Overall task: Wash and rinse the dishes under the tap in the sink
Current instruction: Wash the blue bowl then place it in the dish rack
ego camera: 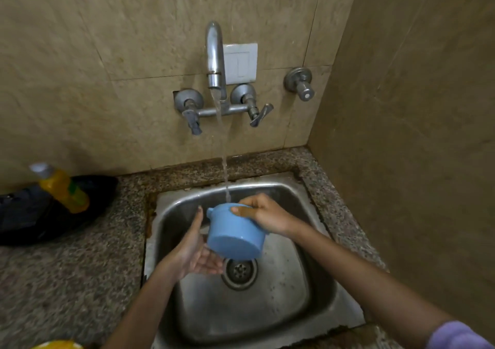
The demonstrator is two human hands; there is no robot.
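A small blue pot-shaped dish (233, 232) with little side handles is tilted over the steel sink (318, 289), its base facing me. My right hand (263, 216) grips its rim from the right, thumb on the blue wall. My left hand (192, 252) is beside and below the dish with straight fingers, palm toward it; contact is unclear. Water runs from the wall tap (214, 54) in a thin stream that lands on the top of the dish.
A yellow bottle with a grey cap (63, 188) leans on a black bag (34, 214) on the speckled stone counter (80, 281) at left. The drain (239, 271) lies below the dish. Tap levers (194, 122) and a valve (301, 85) project from the wall.
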